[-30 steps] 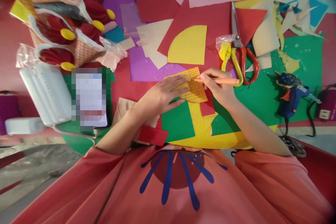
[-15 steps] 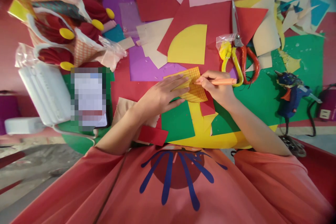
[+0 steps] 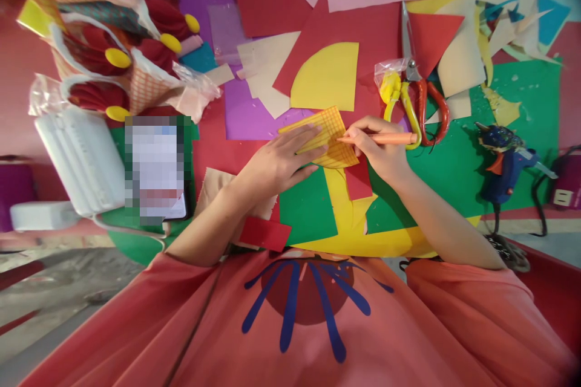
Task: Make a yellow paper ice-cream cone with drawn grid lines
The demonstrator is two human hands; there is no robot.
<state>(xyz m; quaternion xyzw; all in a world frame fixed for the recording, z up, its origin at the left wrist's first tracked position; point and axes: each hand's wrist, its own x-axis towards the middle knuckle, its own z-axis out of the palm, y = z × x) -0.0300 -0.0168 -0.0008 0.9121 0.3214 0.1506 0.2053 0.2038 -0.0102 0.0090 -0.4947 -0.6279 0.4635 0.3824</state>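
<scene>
A quarter-circle piece of yellow paper [image 3: 336,127] with an orange grid drawn on it lies in front of me. My left hand [image 3: 282,162] rests flat on its left part, fingers stretched out and covering some of it. My right hand [image 3: 385,154] pinches an orange marker [image 3: 402,138], whose tip is at the lower right part of the paper. Just above, a plain yellow quarter-circle [image 3: 327,80] sits on dark red sheets. Scissors [image 3: 422,103] with red and yellow handles lie beyond my right hand.
A blue glue gun [image 3: 502,175] stands at the right with its cord. Left of my arm are a phone [image 3: 180,208] and a white box-like device [image 3: 79,160]. Several cone-shaped paper crafts [image 3: 152,81] crowd the upper left. Paper scraps [image 3: 267,66] cover the table.
The gridded paper has turned slightly counterclockwise and shifted up under my left hand. The marker in my right hand has moved a little to the right.
</scene>
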